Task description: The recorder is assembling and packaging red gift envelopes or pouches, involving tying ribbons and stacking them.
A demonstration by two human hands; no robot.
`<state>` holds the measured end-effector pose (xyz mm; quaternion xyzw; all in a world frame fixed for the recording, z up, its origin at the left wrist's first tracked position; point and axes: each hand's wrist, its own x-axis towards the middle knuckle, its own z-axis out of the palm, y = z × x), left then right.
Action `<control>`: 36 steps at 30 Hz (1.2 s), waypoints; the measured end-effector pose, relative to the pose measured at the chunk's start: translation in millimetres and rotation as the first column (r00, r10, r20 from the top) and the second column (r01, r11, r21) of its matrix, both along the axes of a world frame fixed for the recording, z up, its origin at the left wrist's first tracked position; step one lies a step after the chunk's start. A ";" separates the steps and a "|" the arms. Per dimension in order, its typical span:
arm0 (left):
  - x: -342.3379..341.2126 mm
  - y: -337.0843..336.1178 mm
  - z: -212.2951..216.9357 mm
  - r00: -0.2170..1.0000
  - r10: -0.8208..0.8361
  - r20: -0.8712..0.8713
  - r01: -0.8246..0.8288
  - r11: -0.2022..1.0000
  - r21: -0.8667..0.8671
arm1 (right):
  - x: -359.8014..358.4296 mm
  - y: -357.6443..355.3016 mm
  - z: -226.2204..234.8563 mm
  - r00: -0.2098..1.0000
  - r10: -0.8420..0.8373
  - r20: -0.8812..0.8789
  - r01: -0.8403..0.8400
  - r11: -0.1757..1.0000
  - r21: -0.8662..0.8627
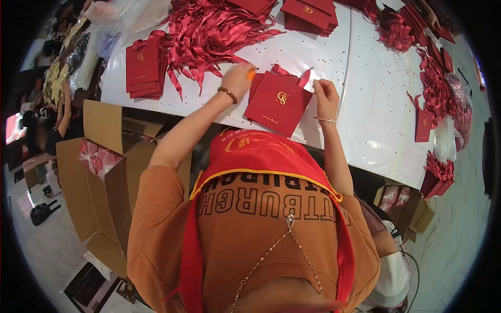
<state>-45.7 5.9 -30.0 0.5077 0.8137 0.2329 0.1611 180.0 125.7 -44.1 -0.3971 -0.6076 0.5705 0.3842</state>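
A flat red gift bag (278, 104) with a gold emblem lies in front of me on the white table, overlapping another red piece beneath it. A short red ribbon (304, 79) stands up at its top edge. At the bag's upper left is my left hand (238, 82), fingers closed, with a small orange object (251, 75) showing at the fingertips; its kind is unclear. My right hand (327, 98) is beside the bag's upper right corner, near the ribbon. Its thumb and fingers are pinched together, and what they hold is too small to make out.
A heap of red ribbons (209, 36) covers the table's far left, beside a stack of red bags (143, 65). Another stack (309, 15) stands at the back. More ribbons (436, 94) and bags line the right edge. An open cardboard box (102, 195) stands below on the left.
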 end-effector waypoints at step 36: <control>43.0 -23.1 17.6 0.609 0.159 0.777 -0.252 0.968 0.000 | -67.8 -7.4 26.6 0.518 0.627 0.581 -0.692 0.707 -0.147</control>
